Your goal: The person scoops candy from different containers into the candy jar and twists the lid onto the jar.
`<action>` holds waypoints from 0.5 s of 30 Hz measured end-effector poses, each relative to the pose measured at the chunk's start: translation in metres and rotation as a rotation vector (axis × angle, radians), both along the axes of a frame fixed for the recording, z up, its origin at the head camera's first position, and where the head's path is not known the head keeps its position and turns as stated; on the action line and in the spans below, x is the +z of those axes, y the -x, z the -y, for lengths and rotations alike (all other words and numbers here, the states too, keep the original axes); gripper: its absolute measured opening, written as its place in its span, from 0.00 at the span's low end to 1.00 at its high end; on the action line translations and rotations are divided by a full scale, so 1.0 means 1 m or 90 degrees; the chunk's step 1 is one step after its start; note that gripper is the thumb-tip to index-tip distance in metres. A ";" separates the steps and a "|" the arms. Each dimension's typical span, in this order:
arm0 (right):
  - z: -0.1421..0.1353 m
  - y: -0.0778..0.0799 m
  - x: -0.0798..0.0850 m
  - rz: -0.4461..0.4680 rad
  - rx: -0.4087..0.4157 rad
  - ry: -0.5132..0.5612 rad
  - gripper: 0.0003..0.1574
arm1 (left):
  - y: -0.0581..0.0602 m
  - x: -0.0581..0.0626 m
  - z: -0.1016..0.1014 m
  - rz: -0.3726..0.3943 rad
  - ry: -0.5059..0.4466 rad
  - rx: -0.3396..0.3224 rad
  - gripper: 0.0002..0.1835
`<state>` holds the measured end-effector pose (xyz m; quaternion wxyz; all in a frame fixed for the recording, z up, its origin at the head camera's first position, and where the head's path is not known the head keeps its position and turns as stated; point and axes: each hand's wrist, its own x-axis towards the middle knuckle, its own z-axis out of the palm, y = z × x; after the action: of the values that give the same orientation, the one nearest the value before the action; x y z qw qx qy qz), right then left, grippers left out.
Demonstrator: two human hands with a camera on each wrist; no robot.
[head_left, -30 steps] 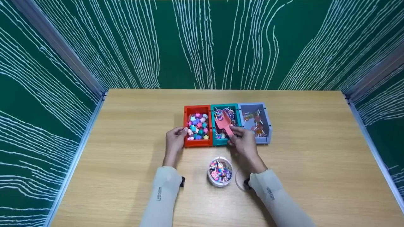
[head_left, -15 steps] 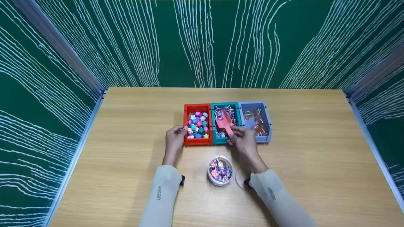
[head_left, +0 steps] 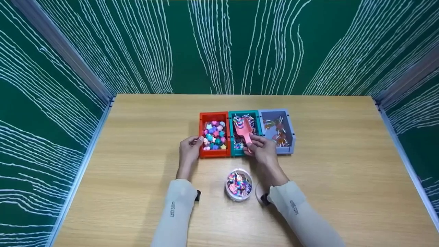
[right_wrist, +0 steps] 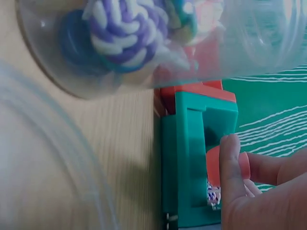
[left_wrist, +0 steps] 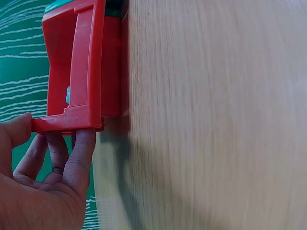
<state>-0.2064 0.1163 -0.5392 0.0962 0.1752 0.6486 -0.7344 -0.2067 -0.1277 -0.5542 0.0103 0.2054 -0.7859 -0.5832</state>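
Observation:
My left hand (head_left: 188,151) grips the left wall of the red bin (head_left: 215,153), thumb on the rim and fingers against the outside in the left wrist view. Small colourful charms (head_left: 215,132) lie inside that bin. With my right hand (head_left: 267,151) I hold a pink scoop (head_left: 244,128) by its handle, over the teal bin (head_left: 244,112). Swirled lollipop charms (head_left: 238,121) sit at the scoop's tip, and more of them fill the teal bin. In the right wrist view the thumb and fingers close around the scoop handle (right_wrist: 213,165).
A grey-lavender bin (head_left: 291,135) with translucent lollipop charms joins the teal one on the right. Nearer me stands a clear jar (head_left: 237,198) of swirled charms. A clear round lid (right_wrist: 96,158) lies beside it, under my right wrist. Green walls enclose the wooden table (head_left: 137,127).
My right hand has shifted slightly left and turned the scoop, so its handle now points more straight toward me. My left hand stays at the red bin.

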 end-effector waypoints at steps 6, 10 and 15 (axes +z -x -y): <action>0.001 -0.001 -0.002 0.023 -0.017 0.052 0.29 | 0.000 0.000 0.000 0.013 -0.004 -0.002 0.14; -0.002 -0.001 -0.002 0.048 -0.013 0.054 0.29 | -0.001 0.000 0.000 0.000 -0.005 0.001 0.14; -0.005 -0.003 -0.001 0.043 -0.024 0.069 0.30 | -0.002 0.000 0.001 -0.034 0.007 -0.004 0.13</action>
<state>-0.2035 0.1210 -0.5398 0.1136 0.2068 0.6009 -0.7637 -0.2051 -0.1291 -0.5541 0.0307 0.1873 -0.7890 -0.5844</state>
